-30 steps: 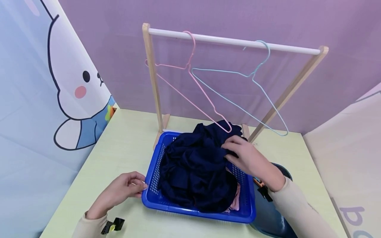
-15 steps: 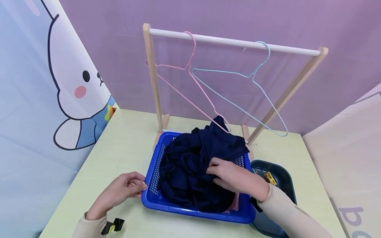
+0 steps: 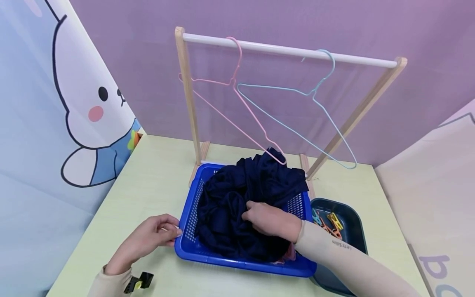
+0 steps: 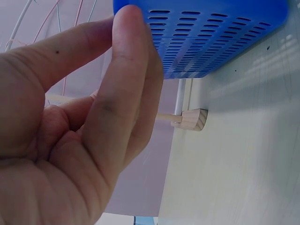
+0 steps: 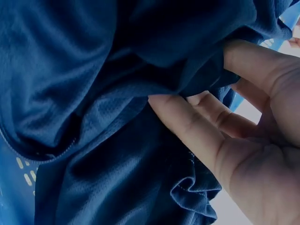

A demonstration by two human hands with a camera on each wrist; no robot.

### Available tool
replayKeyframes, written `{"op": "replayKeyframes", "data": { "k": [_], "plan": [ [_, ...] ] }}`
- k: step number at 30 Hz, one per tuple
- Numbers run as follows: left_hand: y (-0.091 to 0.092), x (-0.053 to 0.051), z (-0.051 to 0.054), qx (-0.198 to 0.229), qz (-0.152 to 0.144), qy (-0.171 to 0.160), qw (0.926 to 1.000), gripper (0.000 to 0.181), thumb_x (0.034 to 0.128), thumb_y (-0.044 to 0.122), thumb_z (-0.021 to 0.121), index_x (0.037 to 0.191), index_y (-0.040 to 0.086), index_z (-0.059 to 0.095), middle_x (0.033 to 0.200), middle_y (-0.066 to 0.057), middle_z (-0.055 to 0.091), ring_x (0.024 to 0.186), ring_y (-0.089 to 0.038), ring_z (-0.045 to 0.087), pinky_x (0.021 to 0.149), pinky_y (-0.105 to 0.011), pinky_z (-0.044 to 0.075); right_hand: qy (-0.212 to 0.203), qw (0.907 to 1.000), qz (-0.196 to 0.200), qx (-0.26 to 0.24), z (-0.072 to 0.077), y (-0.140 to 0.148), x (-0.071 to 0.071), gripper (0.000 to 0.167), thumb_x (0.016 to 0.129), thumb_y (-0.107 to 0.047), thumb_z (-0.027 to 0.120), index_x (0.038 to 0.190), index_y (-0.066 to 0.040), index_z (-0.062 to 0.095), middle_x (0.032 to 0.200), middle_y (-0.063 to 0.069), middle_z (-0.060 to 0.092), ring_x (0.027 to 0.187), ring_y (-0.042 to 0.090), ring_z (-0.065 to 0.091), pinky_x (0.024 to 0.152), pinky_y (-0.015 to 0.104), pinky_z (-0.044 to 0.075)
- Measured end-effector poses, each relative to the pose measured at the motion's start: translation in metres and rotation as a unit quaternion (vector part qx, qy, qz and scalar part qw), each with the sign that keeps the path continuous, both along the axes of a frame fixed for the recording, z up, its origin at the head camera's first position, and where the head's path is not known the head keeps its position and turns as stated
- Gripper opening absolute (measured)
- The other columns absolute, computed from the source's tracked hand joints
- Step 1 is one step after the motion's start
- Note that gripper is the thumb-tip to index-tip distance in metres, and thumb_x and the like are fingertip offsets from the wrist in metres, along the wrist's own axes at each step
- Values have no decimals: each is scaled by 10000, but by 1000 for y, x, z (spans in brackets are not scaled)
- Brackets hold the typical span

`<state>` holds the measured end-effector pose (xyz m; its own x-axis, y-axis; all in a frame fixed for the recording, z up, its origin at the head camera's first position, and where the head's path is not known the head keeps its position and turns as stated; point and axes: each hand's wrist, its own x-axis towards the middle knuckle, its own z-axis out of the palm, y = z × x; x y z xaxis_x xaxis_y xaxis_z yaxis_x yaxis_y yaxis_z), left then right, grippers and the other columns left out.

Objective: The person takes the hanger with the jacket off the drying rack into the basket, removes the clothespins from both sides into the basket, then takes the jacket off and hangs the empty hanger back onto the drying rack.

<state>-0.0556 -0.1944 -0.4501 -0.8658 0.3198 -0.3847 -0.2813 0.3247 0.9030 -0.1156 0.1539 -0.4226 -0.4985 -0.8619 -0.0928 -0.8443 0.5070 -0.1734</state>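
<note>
A blue plastic basket [image 3: 185,214] with slotted walls holds a heap of dark navy garment [image 3: 222,206], crumpled and partly draped over the far rim. The left hand [image 3: 154,235] pinches the basket's left rim between thumb and fingers; in the left wrist view the fingertips meet that rim. Over the middle of the heap, the right hand [image 3: 269,220] grips a fold of the navy cloth, its fingertips partly hidden in the folds in the right wrist view. Some pink cloth [image 3: 291,252] peeks out beneath the navy garment at the near right.
Behind the basket stands a wooden rack with a white rail [image 3: 282,48]. A pink hanger [image 3: 237,78] and a light blue hanger [image 3: 315,88] hang from it. Right of the basket, a dark tray [image 3: 356,227] holds several coloured clothespins [image 3: 334,222], partly covered by the right sleeve.
The right hand has moved from the garment's far right part leftward and nearer, onto the middle of the heap. The cloth's far part has shifted. The left hand stays at the rim.
</note>
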Motion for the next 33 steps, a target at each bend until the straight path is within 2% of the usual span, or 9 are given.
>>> {"op": "replayKeyframes", "data": {
  "k": [6,9,13,17,21,24,29,33],
  "plan": [
    [-1,-1,-2,11,32,-44,10000,349,960,187,698,1148,-87,590,918,-107,676,825,-260,691,732,-352,604,94,9998,-104,-127,8,6,8,128,876,-17,704,987,-81,713,848,29,529,725,150,564,655,252,512],
    [-2,-1,-3,54,25,-52,10000,347,959,186,699,1145,-86,592,919,-108,677,827,-261,692,733,-352,605,56,9997,-182,-129,19,11,14,119,910,-102,720,1025,-85,698,896,27,539,765,152,571,695,269,524],
    [-2,-1,-4,73,10,-57,10000,349,956,189,704,1143,-83,592,920,-108,676,829,-261,692,733,-352,605,32,9990,-342,-274,36,19,22,226,949,-190,708,1143,-77,683,975,37,591,824,146,606,725,276,545],
    [-3,-1,-4,92,-15,-51,9999,353,957,190,703,1147,-85,589,924,-109,677,831,-264,691,731,-356,605,424,9956,-458,-699,54,30,21,308,944,-209,718,1209,-60,672,1014,53,629,819,145,625,693,280,559],
    [-3,-3,-4,128,-50,-34,9999,347,960,187,699,1146,-85,589,925,-110,676,833,-265,692,732,-357,605,988,9866,-685,-1099,65,49,5,333,912,-205,756,1190,-37,683,1061,104,640,868,203,638,719,340,570],
    [-2,-3,-3,126,-62,-9,9999,348,960,188,699,1146,-85,588,924,-109,676,835,-265,692,733,-356,605,921,9820,-1142,-1192,66,67,-17,397,915,-204,756,1252,-21,656,1154,184,611,983,300,614,797,425,560],
    [-2,-3,-1,93,-64,16,9999,348,960,179,697,1150,-89,583,924,-108,675,836,-266,694,733,-356,605,-60,9730,-2074,-1010,54,89,-57,684,929,-333,737,1492,-66,456,1427,295,405,1233,434,418,943,567,471],
    [-1,-2,-1,182,-93,-3,9998,347,960,169,696,1151,-96,579,923,-109,671,841,-268,692,738,-360,605,-805,9646,-2395,-755,43,95,-83,915,887,-462,749,1584,-113,271,1540,302,248,1335,475,317,1011,635,393]
  ]
}}
